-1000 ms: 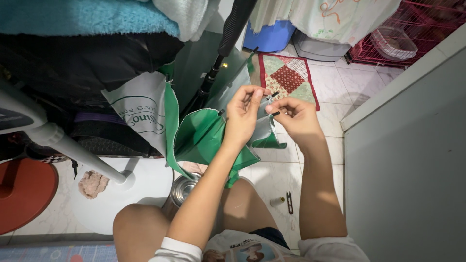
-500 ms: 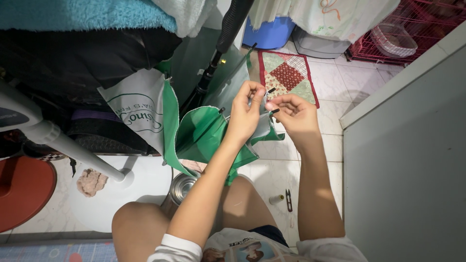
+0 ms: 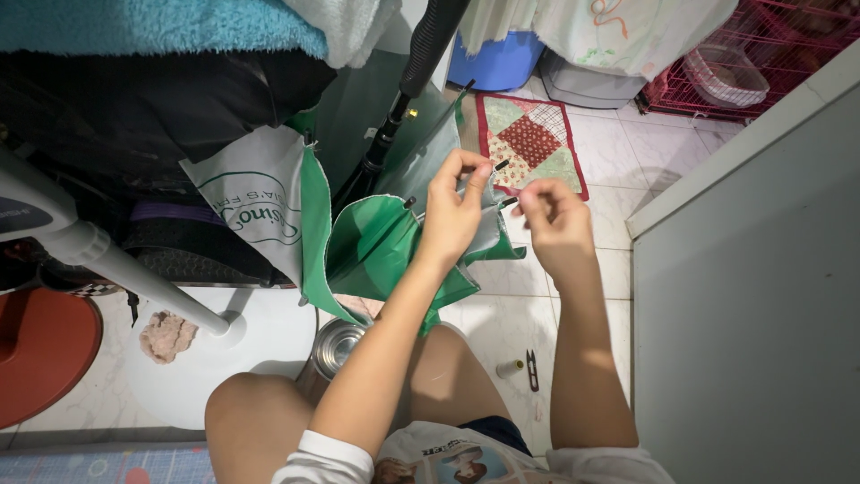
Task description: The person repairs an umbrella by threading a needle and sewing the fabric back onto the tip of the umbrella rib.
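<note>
Green umbrella canopy (image 3: 376, 246) pinched in left hand (image 3: 452, 215), right hand (image 3: 555, 220) pinching too.

left hand (image 3: 452, 220): bare, no ring or glove | right hand (image 3: 555, 224): bare, no watch | forearms: bare to above the elbow | sleeves (image 3: 327, 455): short, white, cuffs folded | shirt front (image 3: 448, 459): white with a printed picture | shorts (image 3: 488, 428): dark blue, only a strip visible | knees: bare
</note>
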